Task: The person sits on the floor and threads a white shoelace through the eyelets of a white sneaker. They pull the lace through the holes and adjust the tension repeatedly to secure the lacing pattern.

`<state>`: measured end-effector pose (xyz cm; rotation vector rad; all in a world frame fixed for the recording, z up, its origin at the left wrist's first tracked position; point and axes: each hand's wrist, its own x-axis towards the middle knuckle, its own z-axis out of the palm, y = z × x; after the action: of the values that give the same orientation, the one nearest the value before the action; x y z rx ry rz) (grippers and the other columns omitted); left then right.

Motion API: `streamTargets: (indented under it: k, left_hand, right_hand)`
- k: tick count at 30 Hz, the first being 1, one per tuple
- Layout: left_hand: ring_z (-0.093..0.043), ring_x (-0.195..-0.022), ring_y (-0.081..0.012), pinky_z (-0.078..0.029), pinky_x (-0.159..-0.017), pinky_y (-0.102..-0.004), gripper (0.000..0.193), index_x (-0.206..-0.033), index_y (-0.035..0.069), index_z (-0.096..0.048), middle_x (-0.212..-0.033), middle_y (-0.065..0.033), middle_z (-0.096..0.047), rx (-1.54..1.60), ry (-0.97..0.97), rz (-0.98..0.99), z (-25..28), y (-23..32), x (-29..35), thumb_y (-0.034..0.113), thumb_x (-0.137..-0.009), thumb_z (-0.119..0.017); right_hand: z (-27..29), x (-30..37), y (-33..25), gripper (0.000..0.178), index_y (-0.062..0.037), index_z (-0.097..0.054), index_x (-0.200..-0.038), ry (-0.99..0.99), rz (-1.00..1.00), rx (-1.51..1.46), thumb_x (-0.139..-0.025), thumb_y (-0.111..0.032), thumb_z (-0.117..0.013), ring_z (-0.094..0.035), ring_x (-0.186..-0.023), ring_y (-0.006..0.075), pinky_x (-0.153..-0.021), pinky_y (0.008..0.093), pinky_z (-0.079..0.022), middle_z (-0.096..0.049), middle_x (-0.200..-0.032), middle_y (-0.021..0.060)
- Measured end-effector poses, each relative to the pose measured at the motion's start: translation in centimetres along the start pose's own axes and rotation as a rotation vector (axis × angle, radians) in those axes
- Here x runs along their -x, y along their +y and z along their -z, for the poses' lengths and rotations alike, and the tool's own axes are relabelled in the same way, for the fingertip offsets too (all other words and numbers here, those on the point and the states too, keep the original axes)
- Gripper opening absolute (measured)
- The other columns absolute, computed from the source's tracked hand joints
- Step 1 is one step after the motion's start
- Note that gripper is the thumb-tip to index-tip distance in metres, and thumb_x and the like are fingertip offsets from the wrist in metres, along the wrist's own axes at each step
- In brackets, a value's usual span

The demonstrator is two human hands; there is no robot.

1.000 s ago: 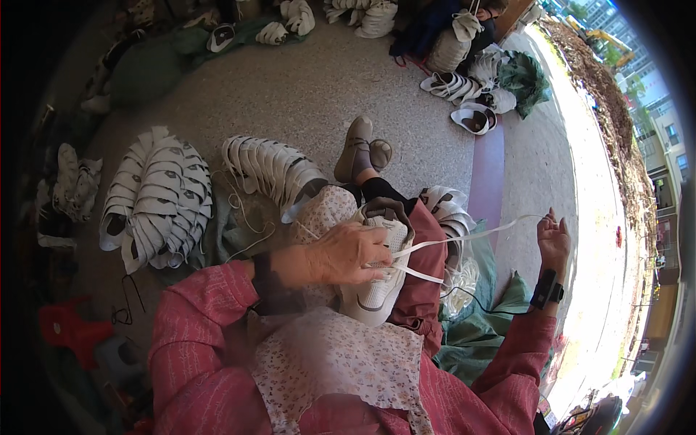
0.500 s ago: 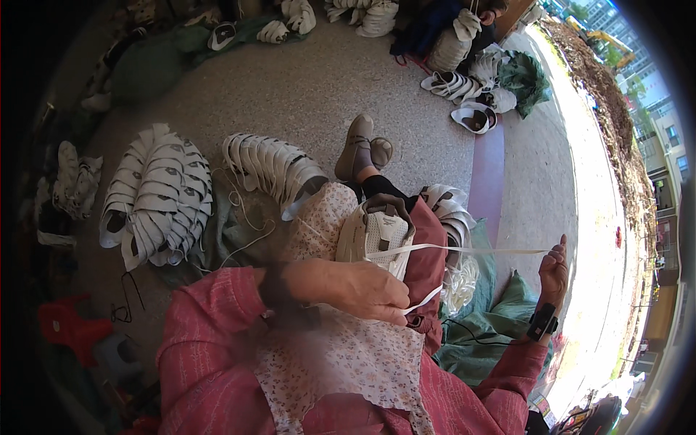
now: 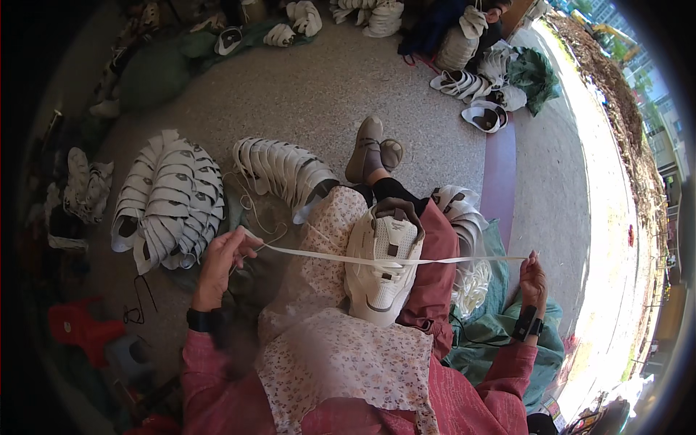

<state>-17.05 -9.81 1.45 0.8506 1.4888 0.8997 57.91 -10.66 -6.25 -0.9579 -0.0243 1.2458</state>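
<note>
Floor (image 3: 319, 87): speckled grey, beyond the shoe
Shoe (image 3: 375, 291): white, resting on the lap (image 3: 326, 246)
Lace (image 3: 471, 259): nearly straight across the shoe
Left hand (image 3: 223, 257): left of the shoe, pinching the lace
Right hand (image 3: 533, 284): right of the shoe, pinching the lace
Uppers (image 3: 174, 192): stacked, left of the shoe

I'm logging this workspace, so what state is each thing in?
Pale shoe: unworn, toe toward the picture's bottom
Left hand: pinching the white lace
Right hand: pinching it too
White lace: stretched across the shoe, untied
Large shoe-upper stack: nested in rows
Lace bundle: loosely gathered
Green cloth: crumpled
</note>
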Motion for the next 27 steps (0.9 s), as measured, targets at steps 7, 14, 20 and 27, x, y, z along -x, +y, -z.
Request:
streamTargets:
  k: [7, 14, 20, 27]
  left_hand:
    - [-0.066, -0.091, -0.0228, -0.050, -0.081, -0.0362, 0.017, -0.099, 0.006, -0.071, -0.095, -0.0082, -0.071, -0.741, -0.288, -0.682, -8.0, 4.1, -1.0, 0.020, -0.090, -0.074]
    - [-0.064, -0.100, -0.0290, -0.049, -0.091, -0.0409, 0.020, -0.103, 0.006, -0.069, -0.104, -0.0073, -0.069, -0.689, -0.503, -1.250, -18.2, 6.4, -1.8, 0.017, -0.087, -0.073]
    - [-0.063, -0.092, -0.0277, -0.047, -0.088, -0.0415, 0.017, -0.096, 0.009, -0.069, -0.088, -0.0058, -0.062, -0.638, -0.602, -1.108, -21.9, 4.5, -5.0, 0.017, -0.082, -0.075]
    - [-0.061, -0.083, -0.0234, -0.045, -0.083, -0.0397, 0.014, -0.086, 0.010, -0.068, -0.083, -0.0022, -0.059, -0.638, -0.716, -0.888, -22.8, 4.5, -5.2, 0.018, -0.078, -0.076]
  right_hand:
    - [-17.2, 8.7, 12.1, 0.017, -0.0018, -0.066, -0.108, -0.248, 0.065, 0.819, -0.102, -0.017, -0.062, -0.061, -0.066, 0.0077, -0.060, 0.0226, -0.052, -0.071, -0.093, 0.0048]
    - [-21.1, 14.1, 17.6, 0.019, -0.0021, -0.066, -0.104, -0.700, -0.016, 1.246, -0.104, -0.019, -0.058, -0.054, -0.065, 0.0051, -0.058, 0.0222, -0.044, -0.062, -0.081, -0.0008]
    - [-21.7, 15.3, 17.3, 0.021, -0.0005, -0.066, -0.104, -0.761, -0.138, 1.349, -0.104, -0.019, -0.056, -0.052, -0.073, 0.0063, -0.064, 0.0231, -0.043, -0.057, -0.079, -0.0019]
    - [-21.6, 13.7, 17.2, 0.020, -0.0003, -0.068, -0.099, -0.727, -0.371, 1.153, -0.103, -0.017, -0.057, -0.055, -0.078, 0.0081, -0.069, 0.0237, -0.046, -0.060, -0.081, -0.0010]
